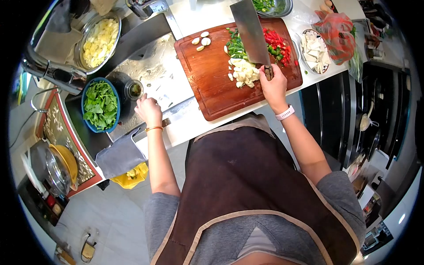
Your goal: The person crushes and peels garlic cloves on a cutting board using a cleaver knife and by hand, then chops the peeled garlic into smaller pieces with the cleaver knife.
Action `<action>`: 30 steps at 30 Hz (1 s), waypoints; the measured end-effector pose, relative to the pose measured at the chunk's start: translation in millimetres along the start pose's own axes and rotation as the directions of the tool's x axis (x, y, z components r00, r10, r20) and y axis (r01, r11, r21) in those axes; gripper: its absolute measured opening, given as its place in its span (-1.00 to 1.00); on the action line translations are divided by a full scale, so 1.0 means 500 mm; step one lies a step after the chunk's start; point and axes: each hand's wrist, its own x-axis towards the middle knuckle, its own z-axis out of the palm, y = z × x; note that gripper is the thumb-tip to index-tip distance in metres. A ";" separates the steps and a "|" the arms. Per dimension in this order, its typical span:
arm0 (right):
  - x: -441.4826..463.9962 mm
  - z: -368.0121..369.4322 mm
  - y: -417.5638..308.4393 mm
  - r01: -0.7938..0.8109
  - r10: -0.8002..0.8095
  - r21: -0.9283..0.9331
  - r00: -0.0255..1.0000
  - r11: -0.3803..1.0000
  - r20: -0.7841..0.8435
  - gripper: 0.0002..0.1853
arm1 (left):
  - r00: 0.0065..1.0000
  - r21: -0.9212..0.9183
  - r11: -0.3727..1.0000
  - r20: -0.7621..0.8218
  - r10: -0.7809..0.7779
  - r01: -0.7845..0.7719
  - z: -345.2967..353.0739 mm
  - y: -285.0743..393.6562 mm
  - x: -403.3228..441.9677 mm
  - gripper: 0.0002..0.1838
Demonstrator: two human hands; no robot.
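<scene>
My right hand [274, 86] is closed round the handle of a cleaver [251, 33], its broad blade raised over the wooden cutting board [201, 84]. Below and beside the blade lie chopped garlic [244, 73], cut green onion [236, 44] and chopped red pepper [278, 43]. Several whole garlic cloves [205, 41] sit at the board's upper left. My left hand [149, 109] is over the sink's near edge, fingers curled together, close to a small round container [134, 89]. Whatever may be in those fingers is too small to make out.
In the sink [152, 66] stands a blue basin [101, 105] of leafy greens. A bowl of chopped pale yellow vegetable [101, 42] is near the faucet [55, 70]. White pieces fill a plate [315, 51] right of the board, beside a red plastic bag [338, 35].
</scene>
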 end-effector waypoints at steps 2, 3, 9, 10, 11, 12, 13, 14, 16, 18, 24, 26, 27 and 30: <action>-0.001 -0.006 0.000 0.008 -0.010 0.056 1.000 0.998 0.020 -0.80 | 1.000 -0.029 0.999 -0.010 0.015 -0.015 0.003 0.006 0.004 -0.87; -0.002 -0.006 -0.003 0.003 -0.004 0.059 1.000 0.998 0.016 -0.80 | 0.997 0.028 0.998 0.044 -0.056 0.055 -0.029 0.031 0.005 -0.89; -0.001 -0.014 0.003 0.152 -0.141 0.133 0.986 0.979 -0.090 -0.73 | 0.982 0.275 0.960 -0.160 0.100 -0.053 -0.077 0.085 0.017 -0.71; -0.004 -0.019 0.006 0.148 -0.136 0.137 0.987 0.980 -0.091 -0.73 | 0.982 0.281 0.958 -0.159 0.104 -0.056 -0.097 0.111 0.025 -0.71; -0.011 -0.028 0.007 0.003 -0.002 0.243 1.000 0.970 -0.005 -0.75 | 0.960 0.112 0.989 -0.253 0.123 -0.097 -0.112 0.139 0.037 -0.68; -0.018 -0.037 0.005 -0.148 0.123 0.332 0.988 0.931 0.096 -0.77 | 0.930 -0.056 0.987 -0.345 0.124 -0.152 -0.122 0.167 0.050 -0.63; -0.023 -0.043 -0.003 -0.213 0.169 0.435 0.976 0.875 0.138 -0.82 | 0.907 -0.212 0.936 -0.379 0.185 -0.280 -0.125 0.195 0.065 -0.63; -0.027 -0.052 -0.006 -0.215 0.171 0.438 0.976 0.873 0.138 -0.82 | 0.875 -0.356 0.844 -0.423 0.236 -0.400 -0.129 0.225 0.079 -0.63; -0.037 -0.071 -0.007 -0.357 0.237 0.536 0.930 0.765 0.281 -0.83 | 0.798 -0.295 0.800 -0.500 0.337 -0.523 -0.152 0.297 0.095 -0.75; -0.050 -0.080 -0.008 -0.361 0.234 0.570 0.929 0.738 0.285 -0.78 | 0.831 -0.257 0.840 -0.442 0.337 -0.477 -0.152 0.338 0.108 -0.80; -0.108 -0.125 0.035 -0.610 0.304 0.550 0.779 0.571 0.548 -0.57 | 0.823 -0.421 0.711 -0.368 0.433 -0.563 -0.129 0.329 0.030 -0.85; -0.138 -0.129 0.048 -0.663 0.322 0.482 0.723 0.573 0.611 -0.52 | 0.855 -0.484 0.707 -0.245 0.456 -0.516 -0.137 0.324 -0.035 -0.85; -0.155 -0.125 0.057 -0.677 0.341 0.380 0.680 0.630 0.649 -0.50 | 0.858 -0.499 0.702 -0.217 0.466 -0.508 -0.135 0.320 -0.059 -0.85; -0.189 -0.109 0.066 -0.673 0.357 0.235 0.617 0.701 0.701 -0.47 | 0.893 -0.548 0.716 -0.148 0.426 -0.432 -0.138 0.299 -0.095 -0.85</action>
